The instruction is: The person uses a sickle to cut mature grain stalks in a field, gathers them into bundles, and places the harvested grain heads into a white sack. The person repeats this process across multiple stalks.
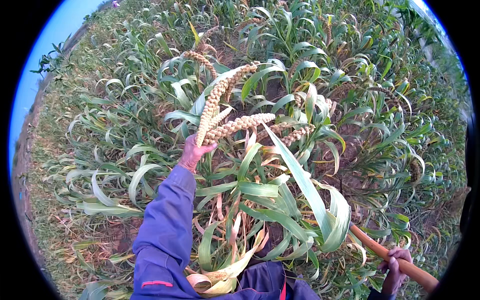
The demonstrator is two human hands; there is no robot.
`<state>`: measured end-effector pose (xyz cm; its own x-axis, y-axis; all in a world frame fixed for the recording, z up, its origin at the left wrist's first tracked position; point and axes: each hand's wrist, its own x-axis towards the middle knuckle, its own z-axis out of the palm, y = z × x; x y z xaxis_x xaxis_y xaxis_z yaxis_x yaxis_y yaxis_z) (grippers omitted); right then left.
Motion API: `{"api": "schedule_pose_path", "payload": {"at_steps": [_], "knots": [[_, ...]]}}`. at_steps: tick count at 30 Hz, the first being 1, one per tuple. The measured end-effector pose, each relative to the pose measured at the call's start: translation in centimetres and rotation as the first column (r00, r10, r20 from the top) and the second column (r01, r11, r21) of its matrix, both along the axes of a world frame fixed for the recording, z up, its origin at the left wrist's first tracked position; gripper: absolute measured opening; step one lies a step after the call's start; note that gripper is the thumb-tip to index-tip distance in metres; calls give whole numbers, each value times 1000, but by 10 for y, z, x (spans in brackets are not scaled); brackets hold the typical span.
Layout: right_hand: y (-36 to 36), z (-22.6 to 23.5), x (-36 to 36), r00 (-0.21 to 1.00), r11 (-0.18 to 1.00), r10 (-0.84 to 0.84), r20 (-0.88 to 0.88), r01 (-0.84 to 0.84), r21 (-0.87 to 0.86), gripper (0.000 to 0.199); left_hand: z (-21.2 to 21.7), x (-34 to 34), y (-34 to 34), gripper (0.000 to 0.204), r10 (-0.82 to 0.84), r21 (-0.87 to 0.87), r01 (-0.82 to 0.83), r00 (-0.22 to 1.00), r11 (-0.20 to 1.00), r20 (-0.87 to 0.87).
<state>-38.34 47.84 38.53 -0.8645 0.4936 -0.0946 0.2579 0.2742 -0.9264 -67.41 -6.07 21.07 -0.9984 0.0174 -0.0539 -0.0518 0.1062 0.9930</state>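
- The left hand is closed around the lower ends of several tan seed heads, which fan out above it and to its right.
- The right hand grips a wooden handle; the handle's upper end, up and left of that hand, disappears behind leaves.
- Another head hangs to the right of the left hand, apart from the held bunch.
- A blue sleeve covers the forearm below the left hand.
- Pale dry leaves lie well below the left hand, beside the sleeve.
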Motion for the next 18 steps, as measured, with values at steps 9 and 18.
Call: {"api": "schedule_pose_path", "payload": {"at_steps": [9,18], "knots": [[17,89,38,875,977,213,-434,-195,85,35,106,151,-3,34,129,325,-142,990,935,60],[-5,123,39,529,927,105,-842,-359,-110,34,126,201,-39,22,113,489,-78,993,869,-41]]}}
